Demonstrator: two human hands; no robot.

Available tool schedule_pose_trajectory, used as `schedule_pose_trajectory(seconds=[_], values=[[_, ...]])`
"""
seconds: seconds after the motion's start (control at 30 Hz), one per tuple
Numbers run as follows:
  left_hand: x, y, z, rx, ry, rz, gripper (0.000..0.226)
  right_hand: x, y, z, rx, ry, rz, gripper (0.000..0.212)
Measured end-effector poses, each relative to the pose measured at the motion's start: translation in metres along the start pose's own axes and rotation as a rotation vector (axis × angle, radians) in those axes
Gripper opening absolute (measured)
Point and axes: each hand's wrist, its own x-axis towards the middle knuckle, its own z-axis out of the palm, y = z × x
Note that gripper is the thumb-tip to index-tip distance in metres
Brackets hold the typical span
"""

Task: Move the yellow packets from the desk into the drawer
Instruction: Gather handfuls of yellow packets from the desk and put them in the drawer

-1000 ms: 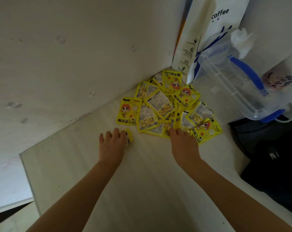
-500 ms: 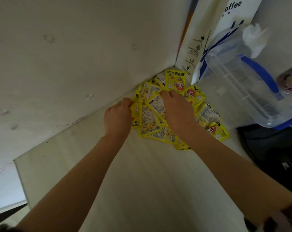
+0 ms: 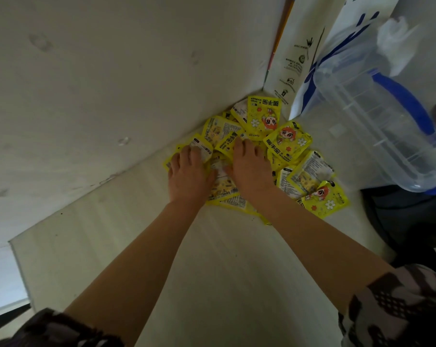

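At the bottom of the frame two patterned sleeves lead bare forearms up over the pale bench. At centre, the left hand and right hand lie side by side, palms down, fingers laid over the yellow packets, probably to gather the loose heap; whether any packet is pinched, I cannot tell. The packets lie in the corner by the wall. Upper right stand a clear container and a white paper bag. No drawer shows.
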Motion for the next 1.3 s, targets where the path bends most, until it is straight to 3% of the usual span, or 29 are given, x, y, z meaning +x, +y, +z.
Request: schedule_pose_trajectory(seconds=[0.23,0.37,0.57,0.7,0.83,1.0,1.2,1.3], values=[[-0.011,-0.011,-0.003,0.104,-0.050,-0.019,0.064,-0.011,0.005,-0.004,-0.048,-0.066,-0.044,0.068],[-0.015,-0.018,-0.015,0.215,-0.076,0.007,0.072,-0.022,0.007,-0.009,-0.091,-0.088,-0.062,0.077],[-0.018,-0.042,-0.023,0.291,-0.001,0.009,0.049,-0.045,0.011,-0.014,-0.071,-0.088,-0.078,0.058],[-0.025,-0.043,-0.028,0.203,0.068,0.004,0.037,-0.059,0.018,-0.024,-0.009,-0.092,-0.072,0.064],[-0.046,-0.033,-0.030,0.173,0.203,0.071,0.040,-0.080,0.038,-0.034,0.015,-0.009,-0.072,0.070],[-0.057,-0.004,-0.023,0.101,0.312,0.228,0.043,-0.097,0.070,-0.043,0.126,0.107,0.006,0.061],[-0.045,0.020,-0.005,0.087,0.220,0.312,0.052,-0.111,0.105,-0.042,0.179,0.345,0.043,0.052],[-0.037,0.020,0.006,0.107,0.156,0.323,0.058,-0.111,0.132,-0.019,0.066,0.298,0.071,0.054]])
